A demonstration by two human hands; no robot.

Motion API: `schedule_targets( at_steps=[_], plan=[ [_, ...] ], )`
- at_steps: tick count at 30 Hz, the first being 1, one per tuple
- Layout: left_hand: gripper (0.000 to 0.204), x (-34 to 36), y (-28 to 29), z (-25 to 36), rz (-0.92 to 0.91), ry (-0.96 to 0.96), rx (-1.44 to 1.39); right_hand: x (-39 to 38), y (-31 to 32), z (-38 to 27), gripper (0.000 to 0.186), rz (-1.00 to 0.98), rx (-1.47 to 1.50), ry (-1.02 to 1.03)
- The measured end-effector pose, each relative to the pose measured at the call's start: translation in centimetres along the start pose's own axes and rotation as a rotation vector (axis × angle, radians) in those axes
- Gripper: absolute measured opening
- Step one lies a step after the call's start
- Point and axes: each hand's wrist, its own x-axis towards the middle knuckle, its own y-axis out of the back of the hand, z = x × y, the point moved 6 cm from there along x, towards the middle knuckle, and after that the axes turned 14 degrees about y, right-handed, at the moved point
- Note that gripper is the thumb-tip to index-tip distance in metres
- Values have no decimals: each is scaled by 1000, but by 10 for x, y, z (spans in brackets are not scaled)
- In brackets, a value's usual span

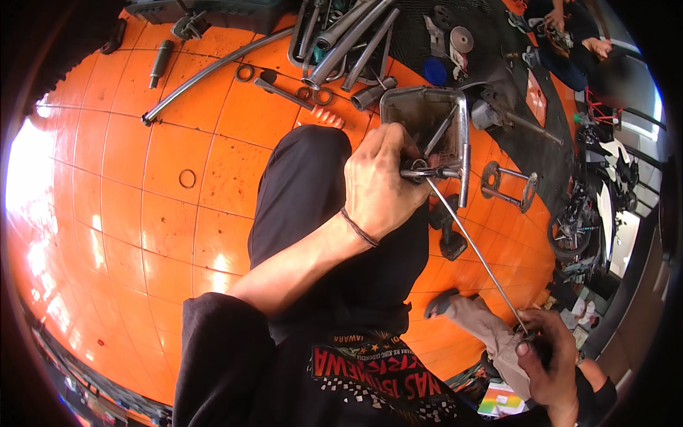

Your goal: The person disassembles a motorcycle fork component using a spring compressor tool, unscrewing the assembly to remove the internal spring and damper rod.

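My left hand (384,178) is closed round metal parts with a ring and a short crossbar (445,171), over the near edge of a grimy rectangular metal tray (413,99). A long thin metal rod (473,245) slants from beside its fingers down to the lower right. There my right hand (551,359) grips the rod's far end, thumb and fingers bent round a dark piece I cannot make out. Inside the tray lies a slim metal bar (442,132). My left fingers hide part of what they hold.
Beyond the tray lie metal tubes (348,46), a curved bar (213,75) and several rings on orange tiles (114,206). A two-bar metal frame (509,187) sits to the right. Another person's trouser leg (491,341) is near my right hand; another person's hands (558,25) work far right.
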Motion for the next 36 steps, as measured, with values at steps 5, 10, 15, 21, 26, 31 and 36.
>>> schedule_targets(
  at_steps=[5,10,15,21,26,31,36],
  plan=[
    [31,-1,0,-5,12,69,0,-2,-28,7,52,-65,637,-241],
    [30,0,-5,-6,33,73,8,-1,-35,5,49,-31,852,-377],
    [36,4,-14,-8,-42,167,39,4,-47,15,43,46,669,-327],
    [40,14,-7,-21,44,130,46,34,-51,35,50,121,129,209],
    [38,12,-6,-16,57,116,19,26,-57,37,70,178,-176,329],
    [37,8,-5,-16,38,177,0,25,-50,36,61,63,11,303],
    [33,-3,-6,-17,93,77,-7,22,-42,40,51,-165,536,146]
  ],
)
